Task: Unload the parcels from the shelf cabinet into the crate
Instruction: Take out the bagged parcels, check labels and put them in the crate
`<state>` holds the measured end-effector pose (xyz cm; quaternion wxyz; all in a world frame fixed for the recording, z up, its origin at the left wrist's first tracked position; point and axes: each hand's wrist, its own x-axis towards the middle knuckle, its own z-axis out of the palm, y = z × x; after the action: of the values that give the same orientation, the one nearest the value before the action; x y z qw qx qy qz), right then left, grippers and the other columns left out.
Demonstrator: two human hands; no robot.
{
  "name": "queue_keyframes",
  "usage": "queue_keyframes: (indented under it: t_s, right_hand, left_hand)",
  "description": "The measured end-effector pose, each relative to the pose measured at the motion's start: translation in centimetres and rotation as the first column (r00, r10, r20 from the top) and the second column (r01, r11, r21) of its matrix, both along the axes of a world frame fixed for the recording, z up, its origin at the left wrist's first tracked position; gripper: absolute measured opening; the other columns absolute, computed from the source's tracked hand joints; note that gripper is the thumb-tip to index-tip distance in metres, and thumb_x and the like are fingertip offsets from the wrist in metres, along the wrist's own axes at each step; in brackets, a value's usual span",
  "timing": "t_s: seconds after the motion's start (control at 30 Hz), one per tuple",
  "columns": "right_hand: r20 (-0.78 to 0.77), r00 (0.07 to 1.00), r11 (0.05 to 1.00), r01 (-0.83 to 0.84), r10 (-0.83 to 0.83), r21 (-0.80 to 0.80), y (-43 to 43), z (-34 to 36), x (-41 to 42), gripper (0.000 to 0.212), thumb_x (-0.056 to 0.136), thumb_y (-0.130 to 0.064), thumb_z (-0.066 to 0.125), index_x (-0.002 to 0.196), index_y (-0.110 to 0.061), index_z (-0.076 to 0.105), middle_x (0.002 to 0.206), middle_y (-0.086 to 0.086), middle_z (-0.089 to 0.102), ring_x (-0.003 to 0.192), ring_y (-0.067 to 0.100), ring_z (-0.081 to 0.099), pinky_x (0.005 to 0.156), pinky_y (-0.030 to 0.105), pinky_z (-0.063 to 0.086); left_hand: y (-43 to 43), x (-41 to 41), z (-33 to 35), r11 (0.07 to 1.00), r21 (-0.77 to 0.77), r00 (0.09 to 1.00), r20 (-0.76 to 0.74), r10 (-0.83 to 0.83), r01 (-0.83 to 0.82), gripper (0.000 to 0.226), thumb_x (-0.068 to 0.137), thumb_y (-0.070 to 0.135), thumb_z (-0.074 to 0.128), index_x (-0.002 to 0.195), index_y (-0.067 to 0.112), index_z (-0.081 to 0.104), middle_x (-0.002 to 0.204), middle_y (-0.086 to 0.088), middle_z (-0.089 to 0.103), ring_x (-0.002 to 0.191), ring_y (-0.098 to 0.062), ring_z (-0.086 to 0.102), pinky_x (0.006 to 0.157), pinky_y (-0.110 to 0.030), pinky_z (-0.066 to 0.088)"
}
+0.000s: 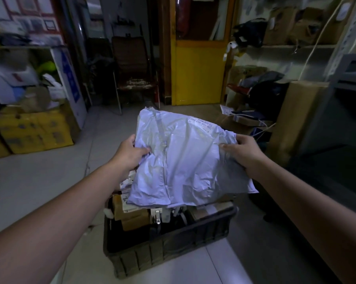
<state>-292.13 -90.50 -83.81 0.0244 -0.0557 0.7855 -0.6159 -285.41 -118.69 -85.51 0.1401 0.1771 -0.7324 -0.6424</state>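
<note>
We hold one white parcel (183,160) | left hand (130,153), right hand (241,151) pinching its edges | above one black crate (169,249) | two cardboard boxes (130,212) visible inside

Crinkled pale plastic parcel (181,158) held flat above the part-filled black crate (169,244).

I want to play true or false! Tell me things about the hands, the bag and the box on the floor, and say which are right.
1. The left hand and right hand both hold the white parcel. True.
2. The black crate has nothing in it. False: cardboard boxes lie inside.
3. The parcel is over the crate. True.
4. The door behind is red. False: it is yellow.
</note>
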Motion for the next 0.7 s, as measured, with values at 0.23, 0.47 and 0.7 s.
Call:
queue_keyframes:
  t_s: [0.23, 0.47, 0.7]
  right_hand:
    - [-0.018, 0.999, 0.987, -0.029, 0.033, 0.161, -6.4, -3.7, -8.9, 0.024, 0.088, -0.015, 0.074, 0.108, -0.004, 0.068, 0.1, 0.025, 0.07, 0.09, 0.039, 0.07, 0.081, 0.05, 0.057]
    - [0.009, 0.999, 0.956, -0.044, 0.043, 0.291, -10.8, -8.2, -12.5, 0.023, 0.091, -0.011, 0.07, 0.111, -0.003, 0.063, 0.09, 0.014, 0.066, 0.069, 0.021, 0.061, 0.062, 0.029, 0.049]
    - [-0.008, 1.0, 0.863, -0.009, 0.015, 0.506, -11.7, -11.8, -13.3, 0.039, 0.087, -0.032, 0.073, 0.104, 0.002, 0.064, 0.1, 0.021, 0.068, 0.094, 0.035, 0.066, 0.083, 0.043, 0.053]
  left_hand:
    - [-5.2, -5.4, -5.0, 0.997, -0.006, 0.995, 0.063, 0.071, -0.071, 0.036, 0.092, 0.0, 0.065, 0.121, 0.017, 0.054, 0.103, -0.001, 0.065, 0.088, -0.021, 0.064, 0.068, -0.03, 0.053]
    - [-7.9, -7.9, -9.9, 0.989, -0.097, 0.976, 0.178, 0.129, -0.113, 0.026, 0.094, -0.002, 0.059, 0.116, 0.012, 0.053, 0.083, -0.007, 0.057, 0.054, -0.016, 0.044, 0.029, -0.011, 0.027]
    - [-8.6, -8.4, -12.8, 0.99, -0.144, 0.955, 0.293, 0.041, 0.002, 0.031, 0.094, 0.007, 0.064, 0.124, 0.011, 0.056, 0.111, -0.007, 0.062, 0.087, -0.022, 0.06, 0.063, -0.026, 0.047]
